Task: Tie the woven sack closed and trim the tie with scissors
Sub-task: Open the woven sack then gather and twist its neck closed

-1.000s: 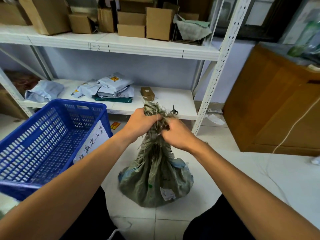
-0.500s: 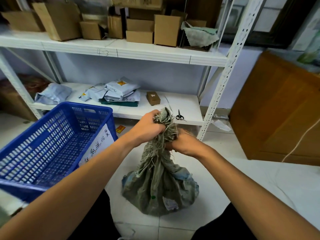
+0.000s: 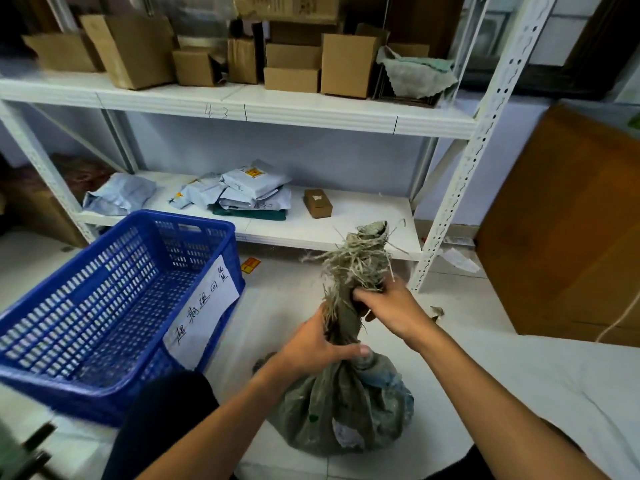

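From my head camera, the woven sack [image 3: 341, 407] sits on the floor at 6 o'clock, its twisted neck rising toward 12. My left hand [image 3: 311, 344] clenches the neck low; my right hand [image 3: 388, 308] grips it just above, under the frayed mouth.

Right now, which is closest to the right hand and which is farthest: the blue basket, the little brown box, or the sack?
From the right hand:
1. Sack, gripped at its neck.
2. Little brown box, on the low shelf behind.
3. Blue basket, far left.
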Demonstrator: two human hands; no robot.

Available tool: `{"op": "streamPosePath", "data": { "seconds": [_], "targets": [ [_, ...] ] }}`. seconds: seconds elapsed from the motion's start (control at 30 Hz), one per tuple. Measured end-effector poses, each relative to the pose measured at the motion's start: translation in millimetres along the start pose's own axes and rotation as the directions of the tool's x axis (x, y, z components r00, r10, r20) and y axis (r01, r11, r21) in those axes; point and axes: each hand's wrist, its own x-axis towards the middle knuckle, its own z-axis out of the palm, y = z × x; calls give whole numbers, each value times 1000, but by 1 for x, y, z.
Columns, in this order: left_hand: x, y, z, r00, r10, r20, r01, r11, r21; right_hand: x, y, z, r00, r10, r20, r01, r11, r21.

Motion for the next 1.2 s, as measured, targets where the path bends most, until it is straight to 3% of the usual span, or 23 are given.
{"op": "streamPosePath", "data": {
  "seconds": [0.17, 0.33, 0.53, 0.6, 0.67, 0.77, 0.87, 1.0, 1.1, 1.2],
  "targets": [
    [8, -41, 17, 999, -20, -32, 26, 986, 166, 0, 19, 31, 999, 42, 16, -44, 993, 114],
    [13, -49, 22, 988, -156, -13, 155, 987, -41, 3, 58, 44, 973, 219, -76, -184, 929, 320],
    [29, -43, 30, 938, -344, 36, 345, 920, -187, 23, 77, 39, 948, 234, -217, -165, 941, 295],
    [35, -39, 36, 936, -349, 49, 350, 903, -249, 29, 78, 34, 935, 238, -263, -153, 940, 305],
    [43, -43, 46, 966, -256, 33, 257, 951, -171, 34, 79, 29, 927, 246, -284, -159, 941, 299],
    [50, -45, 58, 972, -213, -95, 204, 974, -97, 36, 79, 23, 957, 220, -189, -172, 955, 243],
    [58, -42, 53, 909, -344, -236, 289, 928, -237, 35, 78, 24, 972, 221, -82, -201, 959, 201],
    [67, -35, 30, 798, -569, -197, 405, 749, -524, 25, 84, 33, 959, 221, -181, -223, 975, 9],
    [74, -37, 16, 806, -560, -191, 377, 735, -563, 14, 93, 41, 974, 222, 45, -214, 967, -137],
    [73, -38, 13, 856, -462, -231, 303, 812, -498, 5, 96, 52, 955, 209, 212, -127, 930, -345]
  ]
}}
